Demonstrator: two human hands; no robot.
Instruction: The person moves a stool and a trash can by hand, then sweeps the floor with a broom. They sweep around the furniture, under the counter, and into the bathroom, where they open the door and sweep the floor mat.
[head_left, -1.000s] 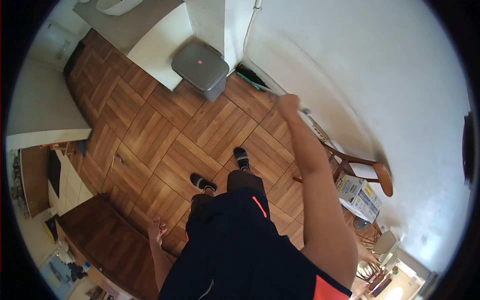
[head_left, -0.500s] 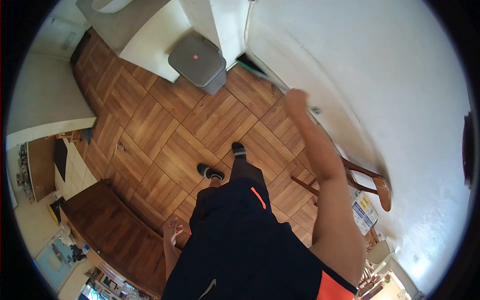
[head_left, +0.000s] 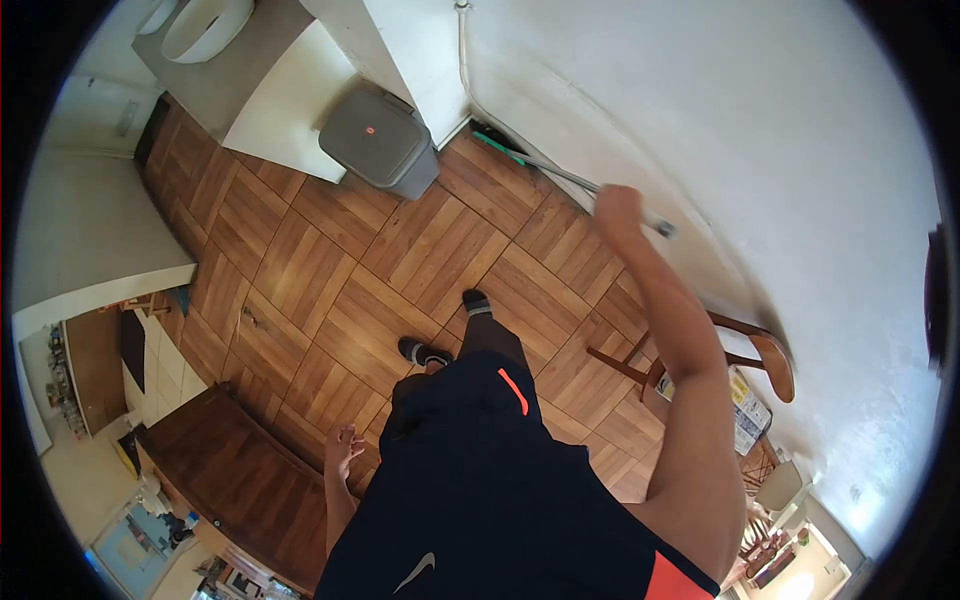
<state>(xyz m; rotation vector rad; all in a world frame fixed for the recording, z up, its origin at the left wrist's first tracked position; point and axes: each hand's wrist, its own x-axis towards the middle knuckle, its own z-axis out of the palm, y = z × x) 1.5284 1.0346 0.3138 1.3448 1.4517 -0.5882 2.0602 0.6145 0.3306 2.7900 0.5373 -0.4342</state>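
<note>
Along the white wall [head_left: 760,130], the right hand [head_left: 616,203] gripped a broom handle [head_left: 560,175] (bristles in the corner); the left hand [head_left: 342,450] hung loosely spread, empty.

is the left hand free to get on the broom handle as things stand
Probably yes. The left hand hangs open and empty by the hip, and the broom handle shows bare below the right hand. Nothing blocks the way, though it would have to cross the body.

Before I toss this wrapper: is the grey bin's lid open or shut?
Shut: the grey bin shows its flat lid lying level over the body.
</note>
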